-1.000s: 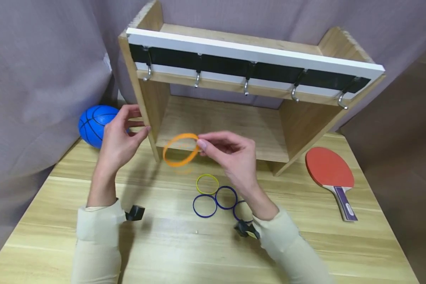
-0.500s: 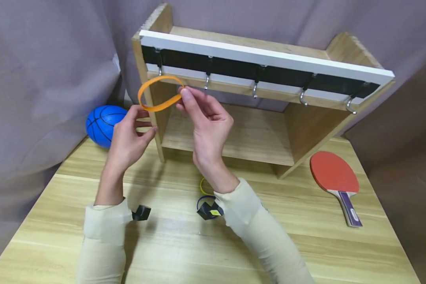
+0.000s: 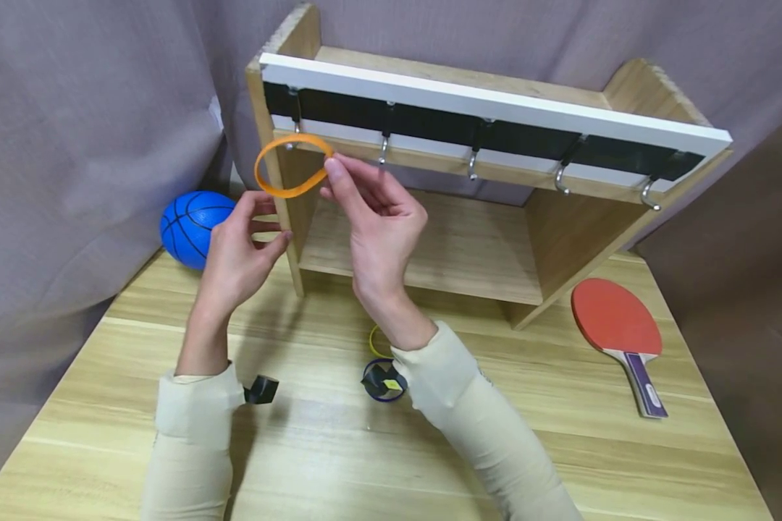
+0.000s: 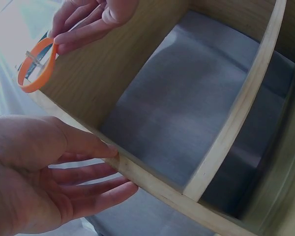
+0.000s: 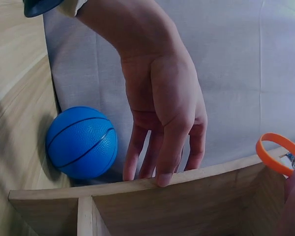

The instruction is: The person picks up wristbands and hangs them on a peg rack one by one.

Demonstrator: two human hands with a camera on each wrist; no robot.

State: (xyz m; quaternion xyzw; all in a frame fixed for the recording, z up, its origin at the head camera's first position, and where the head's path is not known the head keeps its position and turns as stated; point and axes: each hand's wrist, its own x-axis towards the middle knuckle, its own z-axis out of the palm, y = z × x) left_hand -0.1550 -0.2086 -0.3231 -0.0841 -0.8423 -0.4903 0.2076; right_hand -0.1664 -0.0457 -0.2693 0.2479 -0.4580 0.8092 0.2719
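My right hand pinches an orange wristband between thumb and fingertips, up at the left end of a hook rail. Through the band's loop the leftmost metal hook shows in the left wrist view, and in the right wrist view the hook lies beside my fingertips. My left hand grips the left side panel of a wooden shelf, thumb on the inner side and fingers along the outside, as the right wrist view also has it.
A blue ball rests left of the shelf. A red table tennis bat lies to the right. Below my right forearm, a yellow band and a dark blue band lie on the table, partly covered. Several more hooks line the rail.
My right hand has raised the orange wristband from low before the shelf up and left to the first hook, with only a slight shift lately. The left hand keeps its grip.
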